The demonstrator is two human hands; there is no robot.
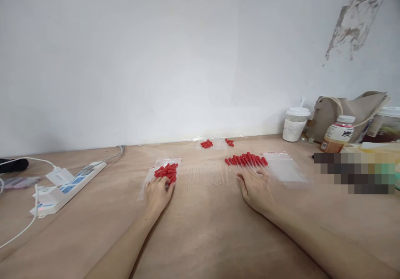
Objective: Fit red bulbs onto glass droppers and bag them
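My left hand (158, 193) is over a heap of small red rubber bulbs (166, 171) on a clear plastic bag (143, 185). Its fingers are bent, with thumb and forefinger closed about a bulb at the heap's near edge. My right hand (256, 189) lies flat with fingers outstretched across a row of droppers, whose red bulbs (246, 159) point away from me; its fingers hide part of their clear tubes. Between my hands several bare clear tubes (215, 175) lie side by side on the table (200, 224).
Two small groups of red bulbs (206, 144) lie by the wall. At right are a zip bag (286, 168), a lidded cup (294, 126), a drink bottle (339, 135) and a grey bag (325, 114). A white power strip (71, 187) with cables is at left.
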